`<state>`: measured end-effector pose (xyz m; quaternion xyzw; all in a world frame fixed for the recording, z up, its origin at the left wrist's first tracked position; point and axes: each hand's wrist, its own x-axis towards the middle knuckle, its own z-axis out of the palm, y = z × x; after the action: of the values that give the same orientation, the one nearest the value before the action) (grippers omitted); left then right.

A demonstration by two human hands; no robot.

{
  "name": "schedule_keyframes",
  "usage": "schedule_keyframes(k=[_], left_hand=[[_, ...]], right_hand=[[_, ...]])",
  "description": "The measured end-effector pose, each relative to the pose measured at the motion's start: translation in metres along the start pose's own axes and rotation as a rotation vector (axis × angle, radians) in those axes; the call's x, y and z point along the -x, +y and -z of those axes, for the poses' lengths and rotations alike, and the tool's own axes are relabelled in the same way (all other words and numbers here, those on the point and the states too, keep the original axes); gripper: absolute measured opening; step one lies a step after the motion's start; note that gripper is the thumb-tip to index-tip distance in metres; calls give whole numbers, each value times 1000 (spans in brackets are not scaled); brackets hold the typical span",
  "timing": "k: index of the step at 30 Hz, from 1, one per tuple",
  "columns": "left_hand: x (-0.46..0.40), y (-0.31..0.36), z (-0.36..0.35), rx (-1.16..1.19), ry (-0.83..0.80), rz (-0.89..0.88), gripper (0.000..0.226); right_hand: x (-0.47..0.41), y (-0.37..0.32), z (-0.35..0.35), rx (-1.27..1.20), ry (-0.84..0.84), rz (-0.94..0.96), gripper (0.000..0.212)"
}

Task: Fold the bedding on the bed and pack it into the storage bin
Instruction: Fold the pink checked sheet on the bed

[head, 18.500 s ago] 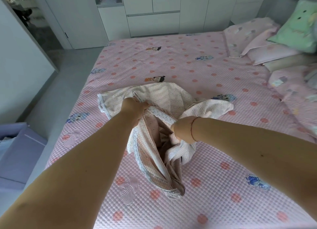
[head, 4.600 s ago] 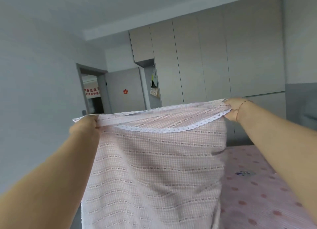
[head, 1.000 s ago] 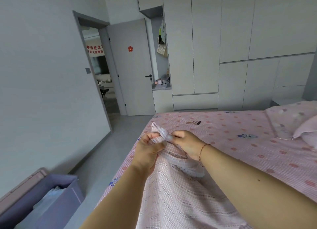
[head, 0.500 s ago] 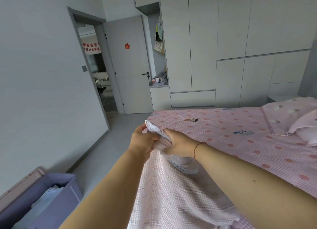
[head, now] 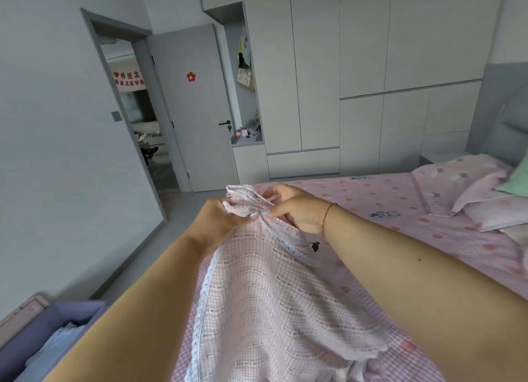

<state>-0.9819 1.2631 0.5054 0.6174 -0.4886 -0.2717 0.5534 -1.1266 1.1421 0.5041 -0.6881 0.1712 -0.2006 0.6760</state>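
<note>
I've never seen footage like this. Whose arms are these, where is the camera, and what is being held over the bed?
There is no machine here: these are a person's two bare arms, filmed by one wide-angle camera worn on the head, looking forward and down. The left hand grips the gathered corners of a pink checked blanket with a white lace edge, and the right hand, with a red string at the wrist, pinches the same bunch beside it. The rest of the blanket drapes down onto the bed, which has a pink dotted cover and pillows at the far right. At the lower left stands a purple storage bin with pale fabric already inside. Behind are a wardrobe and an open door.
</note>
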Motion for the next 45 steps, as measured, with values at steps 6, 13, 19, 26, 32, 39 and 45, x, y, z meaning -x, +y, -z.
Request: schedule_keyframes(k=[6, 13, 19, 26, 32, 39, 45], left_hand=[[0, 21, 18, 292, 59, -99, 17], [0, 59, 66, 308, 59, -208, 38], [-6, 58, 87, 241, 242, -160, 19], [-8, 10, 95, 182, 546, -41, 11], [-16, 17, 107, 103, 642, -74, 11], [-43, 125, 111, 198, 842, -249, 29], [-38, 190, 111, 262, 886, -529, 19]], right_hand=[[23, 34, 19, 404, -194, -214, 65], [30, 66, 45, 1121, -166, -373, 40], [31, 88, 91, 1189, -11, -520, 22], [32, 50, 140, 1133, 225, -385, 15], [34, -25, 167, 1331, 613, -253, 34], [26, -178, 162, 585, 1186, 391, 39], [28, -233, 166, -13, 1123, 578, 50]])
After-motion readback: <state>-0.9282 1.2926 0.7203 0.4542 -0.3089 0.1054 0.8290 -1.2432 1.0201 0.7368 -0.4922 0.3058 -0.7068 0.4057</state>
